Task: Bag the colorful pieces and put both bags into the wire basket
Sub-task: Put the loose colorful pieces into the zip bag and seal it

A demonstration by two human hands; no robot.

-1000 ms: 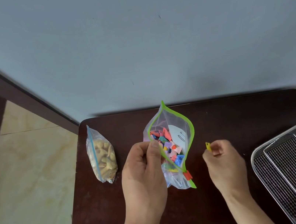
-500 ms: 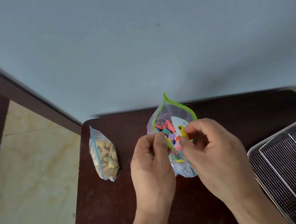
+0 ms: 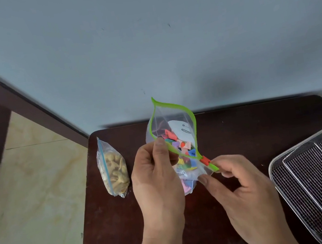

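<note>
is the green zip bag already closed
No, the green-rimmed bag gapes wide open, the left hand pinching its rim.

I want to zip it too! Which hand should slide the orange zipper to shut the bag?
Probably the right hand: it pinches the green-edged clear plastic bag beside the orange slider. The left hand holds the open rim.

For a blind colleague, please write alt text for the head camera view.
Two hands hold an open green-rimmed bag of colorful pieces above a dark table: left hand at the rim, right hand near its red slider. A sealed bag lies left, a wire basket right.
</note>
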